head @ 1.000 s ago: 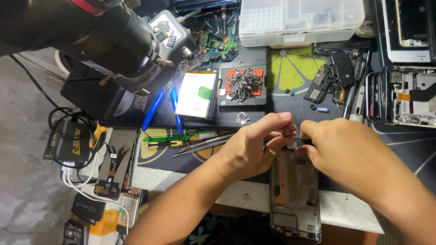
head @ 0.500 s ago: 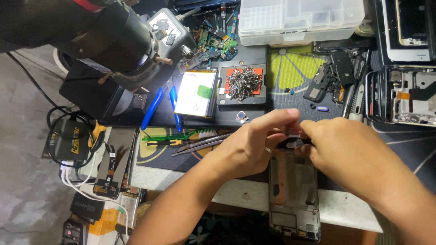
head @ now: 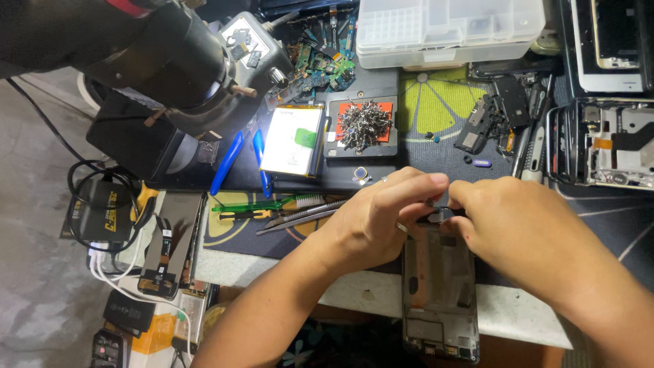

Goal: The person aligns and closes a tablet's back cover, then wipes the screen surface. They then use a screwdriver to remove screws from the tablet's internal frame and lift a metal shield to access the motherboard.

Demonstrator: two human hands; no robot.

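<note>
Both hands meet at the far end of an opened phone frame point(head: 439, 293) at the tabletop's near edge. Left hand point(head: 381, 218) and right hand point(head: 524, 232) pinch a small dark part point(head: 436, 218); it could slip and drop.

**Hands close in at the top of the phone frame**

The left hand point(head: 378, 218) now has its fingertips pushed further right, meeting the right hand point(head: 524, 232) over the small dark part point(head: 436, 217) at the top end of the opened phone frame point(head: 439, 293). The gap seen between the two hands a second ago is nearly closed. The phone frame's lower end hangs slightly further past the tabletop's point(head: 518, 313) near edge.
</note>
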